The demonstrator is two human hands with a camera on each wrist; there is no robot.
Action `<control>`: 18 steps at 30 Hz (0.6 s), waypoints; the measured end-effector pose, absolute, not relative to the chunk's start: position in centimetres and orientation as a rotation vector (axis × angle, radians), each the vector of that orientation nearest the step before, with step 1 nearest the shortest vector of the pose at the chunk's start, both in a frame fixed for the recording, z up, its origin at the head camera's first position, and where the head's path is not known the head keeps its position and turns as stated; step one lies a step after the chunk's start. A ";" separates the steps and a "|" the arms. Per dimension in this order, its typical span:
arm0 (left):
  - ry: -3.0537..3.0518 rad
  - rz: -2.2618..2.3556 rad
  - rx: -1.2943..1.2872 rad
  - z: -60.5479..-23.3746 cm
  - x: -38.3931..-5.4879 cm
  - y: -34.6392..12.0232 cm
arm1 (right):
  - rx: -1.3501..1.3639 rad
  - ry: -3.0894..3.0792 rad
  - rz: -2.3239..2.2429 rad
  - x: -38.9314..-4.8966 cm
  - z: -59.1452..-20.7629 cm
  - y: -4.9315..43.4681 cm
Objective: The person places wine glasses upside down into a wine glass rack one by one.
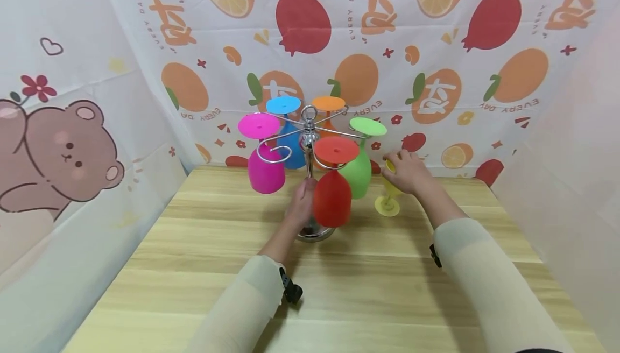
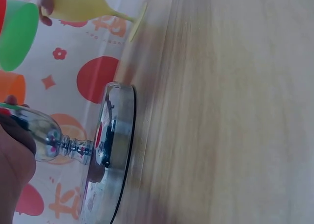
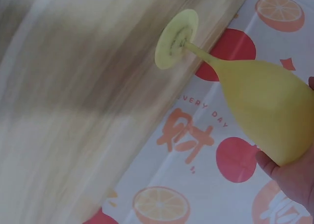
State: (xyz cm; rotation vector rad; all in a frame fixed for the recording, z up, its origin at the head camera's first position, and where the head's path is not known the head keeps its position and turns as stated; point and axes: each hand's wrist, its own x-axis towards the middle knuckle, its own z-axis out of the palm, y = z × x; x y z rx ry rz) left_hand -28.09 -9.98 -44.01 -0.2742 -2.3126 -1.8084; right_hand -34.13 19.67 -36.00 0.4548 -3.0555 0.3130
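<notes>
A chrome stemware rack [image 1: 309, 140] stands on the table, and my left hand [image 1: 301, 202] grips its upright pole. In the left wrist view, the rack's round base [image 2: 120, 136] sits below that hand. My right hand [image 1: 410, 173] holds a yellow wine glass [image 3: 267, 96] by its bowl near the rim, foot downward, to the right of the rack. Whether the foot touches the table I cannot tell. Upside down from the rack's curled arms hang a red wine glass [image 1: 332, 197], a green one [image 1: 357, 173], a magenta one [image 1: 266, 167], a blue one [image 1: 289, 140] and an orange one [image 1: 329, 104].
The wood-grain table [image 1: 203, 267] reaches back to a fruit-printed cloth [image 1: 358, 73]. Another cloth with a bear print [image 1: 72, 154] hangs at the left, and a pale wall [image 1: 566, 181] borders the right side. The red glass hangs close beside my left hand.
</notes>
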 end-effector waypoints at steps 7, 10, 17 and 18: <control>-2.292 -1.841 -0.288 -44.4 -28.3 -10.3 | 0.418 -3.031 0.347 -33.3 -37.0 19.4; -2.304 -1.856 -0.279 -44.6 -28.2 -10.3 | 0.402 -3.020 0.344 -33.0 -37.3 19.6; -2.310 -1.842 -0.324 -44.3 -28.2 -10.3 | 0.375 -2.990 0.342 -32.7 -37.1 20.0; -2.313 -1.841 -0.325 -44.3 -28.2 -10.4 | 0.374 -2.989 0.338 -32.7 -37.0 20.0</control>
